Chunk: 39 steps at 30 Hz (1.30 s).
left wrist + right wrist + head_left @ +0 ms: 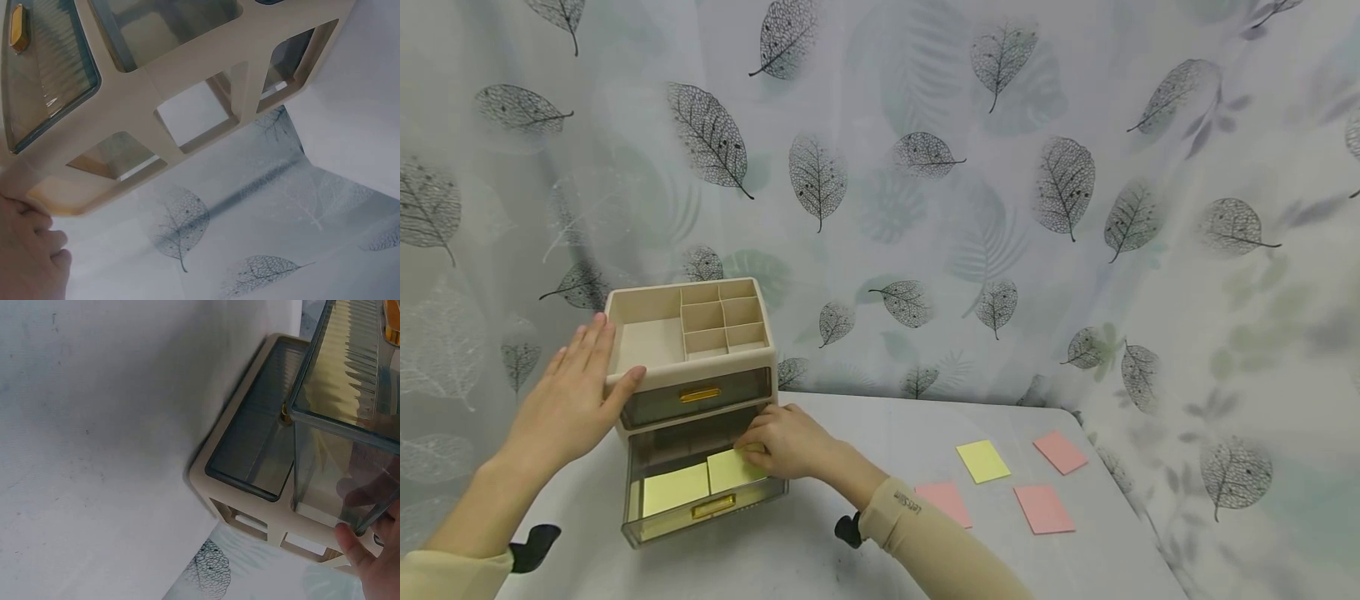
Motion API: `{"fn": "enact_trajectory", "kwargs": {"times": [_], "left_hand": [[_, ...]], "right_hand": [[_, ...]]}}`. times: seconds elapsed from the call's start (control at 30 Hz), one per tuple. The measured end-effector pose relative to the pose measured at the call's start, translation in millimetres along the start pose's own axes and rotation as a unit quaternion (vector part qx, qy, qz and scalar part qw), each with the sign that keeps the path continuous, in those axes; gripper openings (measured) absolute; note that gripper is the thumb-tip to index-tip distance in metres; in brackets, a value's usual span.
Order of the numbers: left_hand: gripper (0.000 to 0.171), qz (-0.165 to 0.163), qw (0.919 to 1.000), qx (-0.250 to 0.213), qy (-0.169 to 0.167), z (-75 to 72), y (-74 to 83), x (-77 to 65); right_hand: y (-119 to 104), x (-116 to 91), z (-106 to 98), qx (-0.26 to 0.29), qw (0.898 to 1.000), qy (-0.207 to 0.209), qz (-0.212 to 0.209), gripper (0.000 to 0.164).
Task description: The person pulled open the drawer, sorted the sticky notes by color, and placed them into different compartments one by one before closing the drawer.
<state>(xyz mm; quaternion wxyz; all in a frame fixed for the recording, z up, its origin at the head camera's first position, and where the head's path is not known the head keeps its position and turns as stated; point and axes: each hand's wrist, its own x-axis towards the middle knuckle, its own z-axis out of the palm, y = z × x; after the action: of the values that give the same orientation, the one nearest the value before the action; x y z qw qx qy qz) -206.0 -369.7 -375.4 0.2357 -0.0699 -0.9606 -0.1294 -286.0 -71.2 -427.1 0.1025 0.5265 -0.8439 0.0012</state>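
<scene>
A cream desktop organizer (692, 363) with smoky clear drawers stands at the left of the table. Its lower drawer (658, 530) is pulled out, and two yellow sticky note pads lie side by side inside. The left hand (568, 400) rests against the organizer's upper left side, fingers extended and thumb at the front edge. Reaching over the drawer's right wall, the right hand (792, 440) has curled fingers at the right-hand yellow sticky note pad (733, 471). Some of its fingers (369, 490) show through the clear wall in the right wrist view. The left-hand pad (676, 490) lies untouched.
Right of the organizer, a yellow sticky note pad (982, 462) and pink pads (1044, 509) lie on the white table (880, 417). The forearm partly covers one pink pad (946, 502). The closed upper drawer (698, 395) has a gold handle. A leaf-patterned curtain (880, 208) hangs behind.
</scene>
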Motion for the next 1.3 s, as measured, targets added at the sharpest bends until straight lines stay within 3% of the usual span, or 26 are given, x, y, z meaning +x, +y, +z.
{"fn": "enact_trajectory", "kwargs": {"times": [0.23, 0.4, 0.93, 1.3], "left_hand": [[0.080, 0.002, 1.0000, -0.002, 0.002, -0.3, 1.5, 1.6], [0.080, 0.003, 1.0000, -0.002, 0.002, -0.2, 1.8, 1.9], [0.080, 0.000, 1.0000, -0.001, 0.005, 0.4, 2.8, 1.4], [0.080, -0.002, 1.0000, -0.001, -0.001, 0.3, 2.6, 0.3]], "right_hand": [[1, 1, -1, 0.000, 0.999, -0.040, 0.010, 0.031], [1, 0, -2, 0.005, 0.999, -0.039, 0.017, 0.033], [3, -19, -3, 0.055, 0.993, 0.100, -0.015, 0.028], [17, -46, -2, 0.160, 0.967, 0.196, 0.007, 0.031]]}}
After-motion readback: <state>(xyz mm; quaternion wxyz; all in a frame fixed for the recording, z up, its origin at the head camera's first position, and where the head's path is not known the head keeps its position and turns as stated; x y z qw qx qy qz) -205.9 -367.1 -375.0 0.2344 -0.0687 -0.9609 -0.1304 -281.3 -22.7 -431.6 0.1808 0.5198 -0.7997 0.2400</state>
